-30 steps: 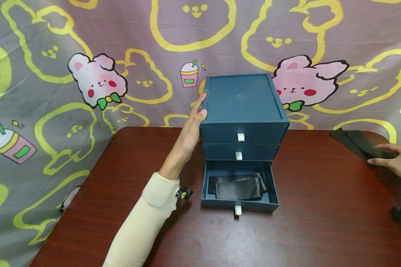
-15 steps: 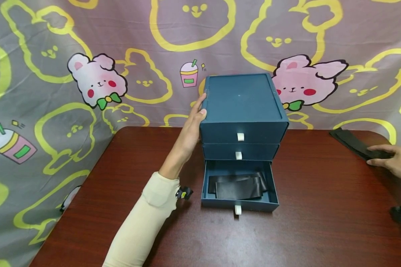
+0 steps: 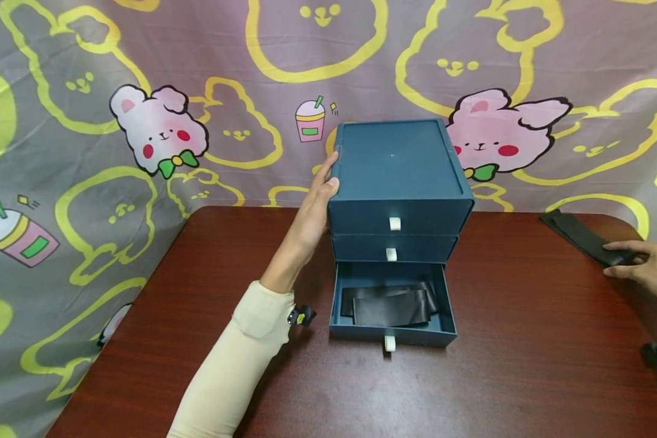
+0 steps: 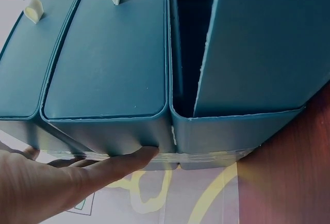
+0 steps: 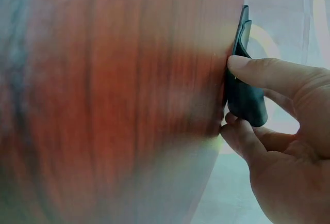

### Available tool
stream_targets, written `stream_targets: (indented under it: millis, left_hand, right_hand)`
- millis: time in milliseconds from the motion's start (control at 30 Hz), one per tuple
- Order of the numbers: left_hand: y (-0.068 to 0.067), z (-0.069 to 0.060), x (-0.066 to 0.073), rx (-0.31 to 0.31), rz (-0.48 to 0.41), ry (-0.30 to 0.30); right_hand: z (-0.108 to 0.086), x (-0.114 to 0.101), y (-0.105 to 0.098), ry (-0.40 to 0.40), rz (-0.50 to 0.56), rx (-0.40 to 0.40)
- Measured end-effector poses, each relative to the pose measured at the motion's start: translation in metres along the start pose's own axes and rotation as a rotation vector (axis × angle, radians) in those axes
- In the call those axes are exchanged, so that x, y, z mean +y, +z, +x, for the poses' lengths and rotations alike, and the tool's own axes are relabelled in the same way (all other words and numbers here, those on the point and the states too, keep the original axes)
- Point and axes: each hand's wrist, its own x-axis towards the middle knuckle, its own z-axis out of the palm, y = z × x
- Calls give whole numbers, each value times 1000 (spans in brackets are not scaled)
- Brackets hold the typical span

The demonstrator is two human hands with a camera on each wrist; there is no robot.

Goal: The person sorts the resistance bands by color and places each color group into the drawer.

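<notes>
A dark blue drawer box (image 3: 396, 161) stands on the table with its bottom drawer (image 3: 394, 334) pulled out. Folded black strips (image 3: 391, 309) of smooth material lie inside that drawer. My left hand (image 3: 306, 228) rests against the box's left side, thumb and fingers extended; the left wrist view shows the thumb (image 4: 129, 164) along the side wall. At the far right, my right hand (image 3: 648, 264) holds the near end of a folded black strip (image 3: 577, 234) between thumb and fingers. In the right wrist view this folded end (image 5: 247, 102) curves between them.
The brown wooden table (image 3: 525, 365) carries the box at its back middle. A patterned cloth (image 3: 208, 48) hangs behind the table and along its left. White pull tabs (image 3: 395, 224) stick out from the drawer fronts.
The far part of the black strip, splayed into two layers a second ago, now lies as one narrower band. The right hand has shifted very slightly; the left hand stays put.
</notes>
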Motion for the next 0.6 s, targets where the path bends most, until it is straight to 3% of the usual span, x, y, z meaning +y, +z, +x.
stream_targets:
  millis: [367,600]
  left_hand:
    - [1,0,0,1,1,6]
    - [0,1,2,-1,4,13]
  right_hand:
    - [-3,-24,-3,-18,-22,45]
    - [2,-39,-8,-104,48,63]
